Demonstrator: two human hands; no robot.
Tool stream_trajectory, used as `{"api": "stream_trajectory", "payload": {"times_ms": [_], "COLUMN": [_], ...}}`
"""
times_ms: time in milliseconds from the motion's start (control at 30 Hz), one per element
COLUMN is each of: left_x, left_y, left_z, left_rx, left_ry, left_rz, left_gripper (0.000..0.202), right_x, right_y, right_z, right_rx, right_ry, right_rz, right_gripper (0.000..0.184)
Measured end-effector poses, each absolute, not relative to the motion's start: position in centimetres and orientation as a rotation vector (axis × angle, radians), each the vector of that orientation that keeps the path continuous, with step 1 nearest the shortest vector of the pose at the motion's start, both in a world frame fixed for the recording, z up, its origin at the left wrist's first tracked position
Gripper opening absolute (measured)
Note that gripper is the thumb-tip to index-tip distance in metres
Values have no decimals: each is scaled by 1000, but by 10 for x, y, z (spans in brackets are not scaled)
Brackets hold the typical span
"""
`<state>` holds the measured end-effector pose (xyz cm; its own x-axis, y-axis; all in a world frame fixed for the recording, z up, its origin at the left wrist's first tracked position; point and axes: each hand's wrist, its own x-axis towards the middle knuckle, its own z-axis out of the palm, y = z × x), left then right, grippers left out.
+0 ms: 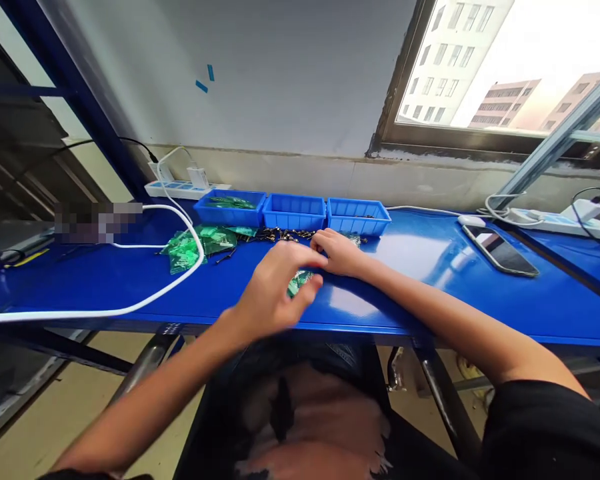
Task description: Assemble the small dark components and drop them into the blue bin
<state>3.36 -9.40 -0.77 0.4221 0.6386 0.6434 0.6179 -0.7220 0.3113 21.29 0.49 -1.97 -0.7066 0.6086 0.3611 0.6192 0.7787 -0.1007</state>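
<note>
My left hand (275, 290) hovers over the blue workbench (430, 280), fingers curled around a small green bagged part (298, 283) that shows beneath it; the hand is blurred by motion. My right hand (337, 252) rests on the bench just right of it, fingers bent down beside a scatter of small dark metal parts (280, 235). A heap of green plastic bags (195, 245) lies to the left. Three blue bins stand in a row behind: the left bin (230, 208) holds green bags, the middle bin (294, 212) and right bin (357, 216) look nearly bare.
A thick white cable (130, 308) loops across the bench's left half. A power strip (180, 189) sits at the back left, another (560, 221) at the back right. A phone (500, 249) lies face up on the right. A window is above right.
</note>
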Motion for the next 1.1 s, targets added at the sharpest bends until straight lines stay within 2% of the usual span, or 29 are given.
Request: {"api": "stream_trajectory", "payload": {"times_ms": [67,167,267,400,700,833,1100], "left_x": [41,49,53,53,51,50,51], "left_y": [-66,-23,3,8,5,7,7], "left_z": [1,12,17,8,-4,-5,-7], "left_rx": [2570,2616,2722,2605,2607,2580,2528], "left_ry": [1156,1147,1182,1198,1130,1224,1294], "left_rz": [1186,869,716,895,893,947,920], "left_gripper": [22,18,21,21,21,13,12], "right_x": [212,210,212,217,217,216,214], "right_y": [5,3,3,5,1,-1,-1], "right_z": [-20,-18,-16,-17,-14,-13,-9], "right_rx": [-945,-1010,-1115,-1194,-1280,-1337,-1363], "right_ry": [-2618,-2643,-2584,-2438,-2442,-2442,-2473], "right_rz": [-77,-102,-103,-124,-169,-155,-141], "right_gripper": [5,8,5,6,11,16,19]}}
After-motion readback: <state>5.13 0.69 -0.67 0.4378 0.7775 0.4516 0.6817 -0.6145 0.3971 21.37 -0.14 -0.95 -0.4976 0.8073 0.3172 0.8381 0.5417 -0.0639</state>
